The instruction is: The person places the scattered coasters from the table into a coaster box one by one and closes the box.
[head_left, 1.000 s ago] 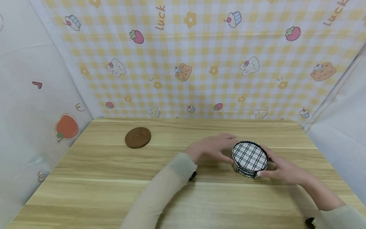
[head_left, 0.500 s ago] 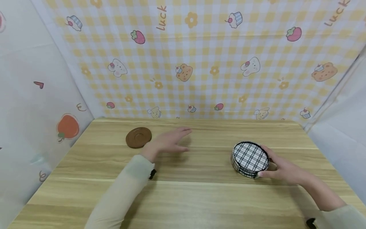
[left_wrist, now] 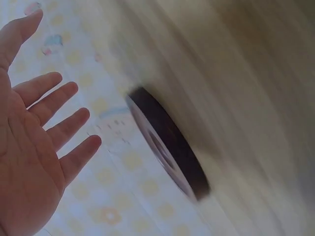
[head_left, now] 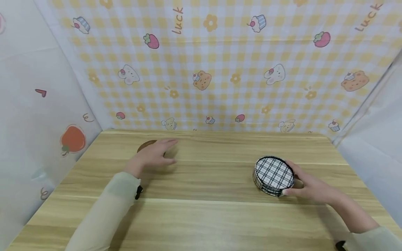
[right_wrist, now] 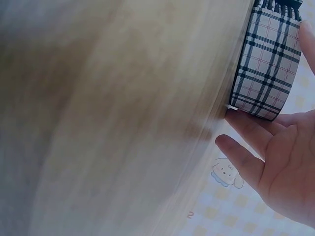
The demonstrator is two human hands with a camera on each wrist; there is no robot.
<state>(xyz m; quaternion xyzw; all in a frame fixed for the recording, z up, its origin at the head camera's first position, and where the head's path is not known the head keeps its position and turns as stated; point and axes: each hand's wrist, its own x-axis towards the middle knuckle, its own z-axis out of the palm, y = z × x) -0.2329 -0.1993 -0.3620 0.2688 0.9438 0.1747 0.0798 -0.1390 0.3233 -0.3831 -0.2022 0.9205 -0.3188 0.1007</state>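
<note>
Plaid round box (head_left: pixel 274 174) is sitting on the wooden table (head_left: pixel 207 216), right of centre, with its checked lid facing up. Right hand (head_left: pixel 309 188) is cupping the box's right side: thumb is lying against the near wall, fingers are wrapping round the far side. In the right wrist view the box (right_wrist: pixel 268 64) is showing its plaid side wall, and the fingertips (right_wrist: pixel 246 129) are touching the wall at its lower edge.

Left hand (head_left: pixel 154 156) is hovering flat over the brown round saucer (head_left: pixel 145 145) at the far left of the table, well apart from the box; fingers are lying straight and spread, holding nothing. The hand is covering most of the saucer from the head view. In the left wrist view the palm (left_wrist: pixel 34 147) is showing open, with the saucer (left_wrist: pixel 167 142) lying just beside the fingertips; contact cannot be told, as this view is blurring.

Patterned cloth backdrop (head_left: pixel 220 62) is standing behind the table.
</note>
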